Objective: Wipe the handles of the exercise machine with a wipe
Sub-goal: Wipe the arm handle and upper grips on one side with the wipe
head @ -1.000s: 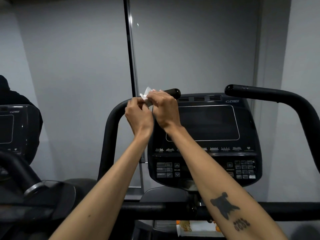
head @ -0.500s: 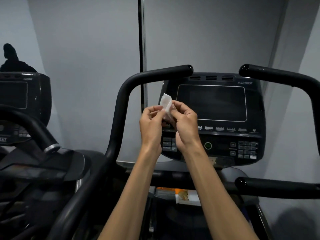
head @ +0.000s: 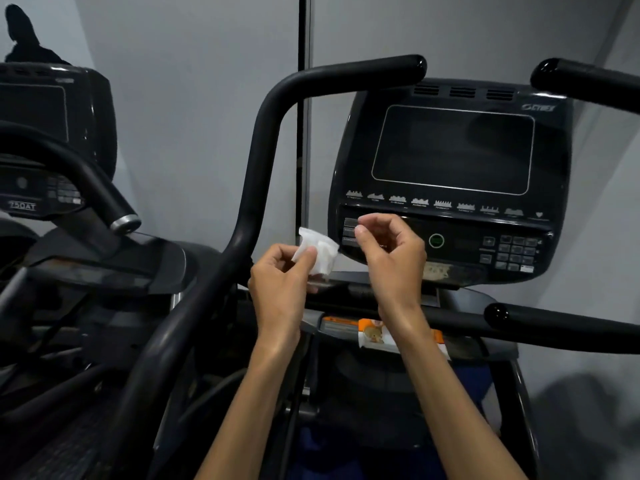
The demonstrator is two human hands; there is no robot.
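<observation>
Presently, notes on the moment:

Wipe: small white wipe (head: 317, 251), crumpled and partly folded, held in the air at centre frame, just below and left of the console; touching no handle.

Left hand: left hand (head: 280, 285) pinches the wipe's lower left edge between thumb and fingers, lifted in front of the chest. Probably held up like this so the cloth can be refolded or a fresh face found before it meets the bar.

Right hand: right hand (head: 389, 252) sits just right of the wipe, fingers curled, thumb and forefinger nearly meeting but apart from the cloth; it grasps nothing. Reads as a pinch ready to take the free corner.

Left handle: curved black left handle (head: 258, 161) rises from lower left, bends at upper centre and ends in a rounded tip; passes just left of the left hand, within easy reach.

Right handle: right handle (head: 588, 79) enters at upper right, well apart from both hands.

Console: dark console (head: 453, 150), screen off, keypad at lower right; behind the right hand.

Packet: orange-and-white packet (head: 375, 336) on the ledge below the console, partly hidden by the right forearm; likely the wipe pack, contents not legible.

Neighbour: second machine (head: 52, 140) at left edge.

Stage: judged as preparing the wipe, between strokes.
</observation>
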